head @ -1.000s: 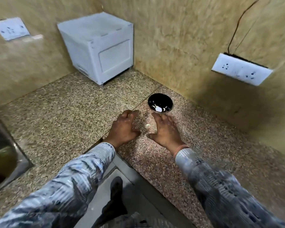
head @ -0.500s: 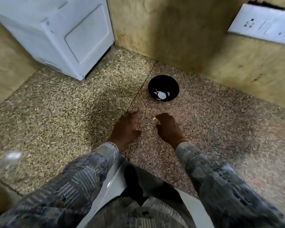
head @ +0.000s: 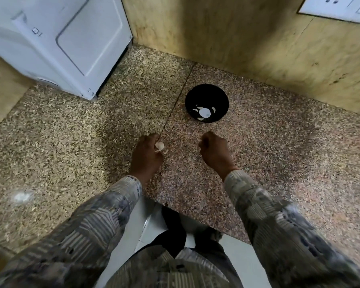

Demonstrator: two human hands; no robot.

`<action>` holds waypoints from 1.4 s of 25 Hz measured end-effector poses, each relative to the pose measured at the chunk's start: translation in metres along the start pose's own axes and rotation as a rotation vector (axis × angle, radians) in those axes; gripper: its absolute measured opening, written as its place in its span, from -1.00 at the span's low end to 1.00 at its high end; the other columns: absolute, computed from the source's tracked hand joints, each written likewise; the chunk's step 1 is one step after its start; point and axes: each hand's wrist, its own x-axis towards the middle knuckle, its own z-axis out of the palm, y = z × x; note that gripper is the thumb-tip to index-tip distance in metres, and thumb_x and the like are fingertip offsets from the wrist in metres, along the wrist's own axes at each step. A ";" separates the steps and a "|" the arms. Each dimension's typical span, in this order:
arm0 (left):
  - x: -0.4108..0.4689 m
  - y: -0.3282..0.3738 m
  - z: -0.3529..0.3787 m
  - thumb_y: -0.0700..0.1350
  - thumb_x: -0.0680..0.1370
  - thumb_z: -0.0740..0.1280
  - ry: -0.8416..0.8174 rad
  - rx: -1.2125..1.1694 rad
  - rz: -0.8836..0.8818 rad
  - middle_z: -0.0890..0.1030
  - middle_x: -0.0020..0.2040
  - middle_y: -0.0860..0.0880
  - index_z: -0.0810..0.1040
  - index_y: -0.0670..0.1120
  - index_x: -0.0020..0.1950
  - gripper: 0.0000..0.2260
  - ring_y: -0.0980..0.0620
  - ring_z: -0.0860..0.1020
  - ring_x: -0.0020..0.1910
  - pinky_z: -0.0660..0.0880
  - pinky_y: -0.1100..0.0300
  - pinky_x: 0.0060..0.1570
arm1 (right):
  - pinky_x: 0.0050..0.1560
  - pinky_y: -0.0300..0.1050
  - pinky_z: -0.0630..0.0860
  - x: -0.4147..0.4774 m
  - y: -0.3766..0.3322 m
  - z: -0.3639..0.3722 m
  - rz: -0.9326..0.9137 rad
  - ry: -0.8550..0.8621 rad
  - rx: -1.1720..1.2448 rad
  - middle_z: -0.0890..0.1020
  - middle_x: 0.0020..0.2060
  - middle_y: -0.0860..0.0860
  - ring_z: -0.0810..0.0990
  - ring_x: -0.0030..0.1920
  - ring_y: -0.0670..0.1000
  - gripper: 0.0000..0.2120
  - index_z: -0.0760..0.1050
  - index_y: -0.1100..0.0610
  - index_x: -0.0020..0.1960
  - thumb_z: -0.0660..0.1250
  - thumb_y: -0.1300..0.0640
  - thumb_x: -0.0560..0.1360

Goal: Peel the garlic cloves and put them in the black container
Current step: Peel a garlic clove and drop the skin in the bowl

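The left hand (head: 147, 156) pinched a garlic clove (head: 159, 145) in its grip, just above the bench (head: 71, 142). The black bowl (head: 195, 94) lay farther off and to the right, nearer the right hand (head: 215, 151), whose fingers were curled; around what, I couldn't tell.

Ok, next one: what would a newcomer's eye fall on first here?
The black container with white pieces inside, on the speckled counter near the wall. Just in front of it, the left hand holds a pale garlic clove, while the right hand is curled, contents unseen. A white appliance fills the far-left corner.
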 end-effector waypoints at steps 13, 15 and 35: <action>0.018 0.003 0.009 -0.16 0.52 0.48 -0.134 -0.228 -0.006 0.70 0.11 0.03 0.72 0.05 0.14 -0.78 0.06 0.64 0.08 0.51 0.29 0.10 | 0.10 -0.10 0.67 -0.025 -0.014 -0.007 0.209 -0.062 0.402 0.76 -0.02 -0.08 0.71 -0.06 -0.13 -0.79 0.71 0.00 0.14 0.48 0.18 0.54; 0.014 0.015 0.007 -0.21 0.50 0.52 -0.316 -0.612 -0.191 0.71 0.13 0.02 0.70 0.09 0.15 -0.71 0.00 0.66 0.16 0.58 0.14 0.19 | 0.07 -0.18 0.66 -0.037 -0.015 0.000 0.185 -0.114 0.471 0.73 0.02 -0.12 0.68 -0.06 -0.21 -0.72 0.69 -0.01 0.20 0.51 0.20 0.52; -0.031 0.041 0.007 -0.31 0.54 0.44 -0.486 -1.130 -0.265 0.72 0.12 -0.19 0.67 -0.19 0.14 -0.81 -0.12 0.68 0.15 0.59 -0.06 0.21 | -0.09 -0.18 0.67 -0.079 -0.012 -0.001 0.120 -0.020 0.648 0.75 -0.16 -0.02 0.73 -0.15 -0.04 -0.84 0.70 0.10 0.02 0.58 0.21 0.46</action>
